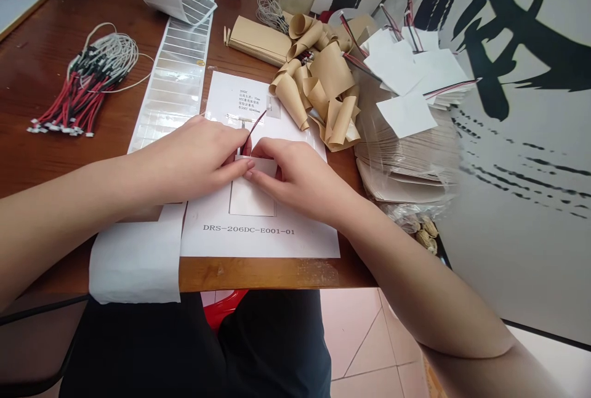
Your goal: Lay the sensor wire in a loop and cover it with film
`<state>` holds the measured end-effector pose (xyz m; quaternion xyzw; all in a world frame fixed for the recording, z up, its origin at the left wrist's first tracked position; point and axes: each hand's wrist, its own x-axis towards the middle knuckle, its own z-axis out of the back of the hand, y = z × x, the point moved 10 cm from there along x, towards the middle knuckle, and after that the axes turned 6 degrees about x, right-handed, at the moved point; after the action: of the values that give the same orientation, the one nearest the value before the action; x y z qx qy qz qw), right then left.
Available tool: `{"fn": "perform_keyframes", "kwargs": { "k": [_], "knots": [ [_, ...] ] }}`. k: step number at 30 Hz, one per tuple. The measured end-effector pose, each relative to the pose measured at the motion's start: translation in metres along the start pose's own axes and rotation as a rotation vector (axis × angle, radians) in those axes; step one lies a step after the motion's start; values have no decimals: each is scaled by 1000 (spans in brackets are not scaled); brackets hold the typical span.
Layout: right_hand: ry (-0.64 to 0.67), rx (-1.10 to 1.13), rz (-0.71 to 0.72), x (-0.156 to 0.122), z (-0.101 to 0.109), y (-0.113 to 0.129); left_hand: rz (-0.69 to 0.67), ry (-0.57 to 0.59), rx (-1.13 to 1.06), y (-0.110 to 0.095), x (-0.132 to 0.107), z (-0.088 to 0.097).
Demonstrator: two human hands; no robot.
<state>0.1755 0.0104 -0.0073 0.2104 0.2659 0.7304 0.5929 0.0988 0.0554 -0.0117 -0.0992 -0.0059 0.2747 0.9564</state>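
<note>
Currently left grip (194, 158) pinches red-black wire pair (255, 130) at top of white card (252, 198); right grip (295, 176) pressed together on card's upper edge. Card lies on printed sheet (307, 241), near counter (277, 275) front edge. Kraft paper rolls (318, 77) toward back edge.

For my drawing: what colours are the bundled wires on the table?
The bundled wires are red, black and white; the head view shows them best.
</note>
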Motion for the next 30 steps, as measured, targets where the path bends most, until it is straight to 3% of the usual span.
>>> {"fn": "perform_keyframes", "kwargs": {
  "k": [30],
  "knots": [
    [5,-42,2,-2,-1,2,19,19,1,0,1,-1]
  ]
}}
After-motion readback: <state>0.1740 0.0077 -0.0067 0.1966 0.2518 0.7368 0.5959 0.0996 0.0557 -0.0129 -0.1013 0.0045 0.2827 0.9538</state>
